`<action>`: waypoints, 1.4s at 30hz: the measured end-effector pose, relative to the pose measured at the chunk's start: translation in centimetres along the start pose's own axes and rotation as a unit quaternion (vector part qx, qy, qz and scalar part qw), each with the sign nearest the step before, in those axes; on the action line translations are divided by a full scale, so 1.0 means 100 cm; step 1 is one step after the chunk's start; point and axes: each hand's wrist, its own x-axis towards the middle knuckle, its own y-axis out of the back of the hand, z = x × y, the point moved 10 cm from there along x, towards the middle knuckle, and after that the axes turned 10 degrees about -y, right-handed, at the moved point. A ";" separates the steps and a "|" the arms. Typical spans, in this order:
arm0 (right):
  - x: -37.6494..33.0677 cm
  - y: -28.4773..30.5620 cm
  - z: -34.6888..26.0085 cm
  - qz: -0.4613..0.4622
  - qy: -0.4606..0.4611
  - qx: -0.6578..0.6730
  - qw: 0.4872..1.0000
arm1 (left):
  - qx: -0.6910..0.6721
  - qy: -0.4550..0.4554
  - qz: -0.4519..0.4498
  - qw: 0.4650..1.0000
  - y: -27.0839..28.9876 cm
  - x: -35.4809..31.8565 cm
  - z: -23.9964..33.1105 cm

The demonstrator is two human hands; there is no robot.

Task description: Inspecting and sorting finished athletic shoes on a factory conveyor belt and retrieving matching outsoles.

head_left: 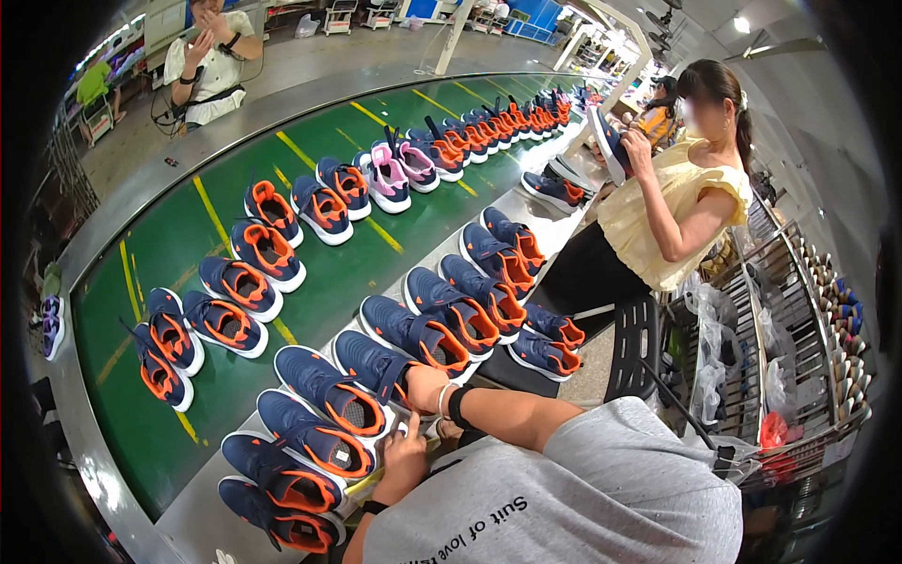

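Note:
My right hand [426,386], with a black band and a pale bracelet at its wrist, reaches into the collar of a navy shoe [368,359] with orange lining. Its fingertips are hidden by the shoe. Just below it, close to the heel end of that shoe, is my left hand [404,461]. One of its fingers points up while the others curl; whatever they may hold cannot be made out. Beside my hands, more navy-and-orange shoes [310,437] stand in a row along the near metal ledge, toes pointing away from me.
Beyond the ledge lies a green conveyor belt [329,254] with yellow lines, bearing a long row of shoes. At right, a person [672,202] in a yellow top holds a shoe. Another person [211,66] stands across the belt. A black chair [633,348] and a shoe rack [752,329] are at right.

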 end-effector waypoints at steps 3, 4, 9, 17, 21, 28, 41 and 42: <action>0.000 0.002 0.000 -0.013 -0.013 -0.012 1.000 | -0.005 -0.014 -0.032 0.999 0.001 0.003 0.001; 0.001 0.002 0.000 -0.003 -0.009 -0.005 1.000 | -0.002 -0.019 -0.032 0.999 0.000 0.004 0.002; -0.006 0.007 -0.007 -0.001 0.007 -0.015 1.000 | 0.012 -0.011 -0.037 0.999 -0.003 -0.001 0.000; 0.005 -0.018 -0.016 0.006 0.082 -0.082 0.993 | -0.001 0.021 -0.022 1.000 0.003 -0.009 -0.003; -0.005 -0.004 -0.013 -0.021 0.106 -0.059 0.992 | -0.015 -0.020 -0.027 0.999 0.020 -0.002 0.007; -0.075 0.082 0.027 -0.004 0.312 0.217 0.925 | -0.260 0.060 -0.051 0.962 0.059 0.010 0.001; -0.095 0.077 0.102 -0.136 0.343 0.296 0.881 | -0.373 0.085 -0.035 0.923 0.062 0.094 0.058; -0.087 0.075 0.110 -0.148 0.332 0.337 0.868 | -0.365 0.107 -0.030 0.924 0.059 0.098 0.058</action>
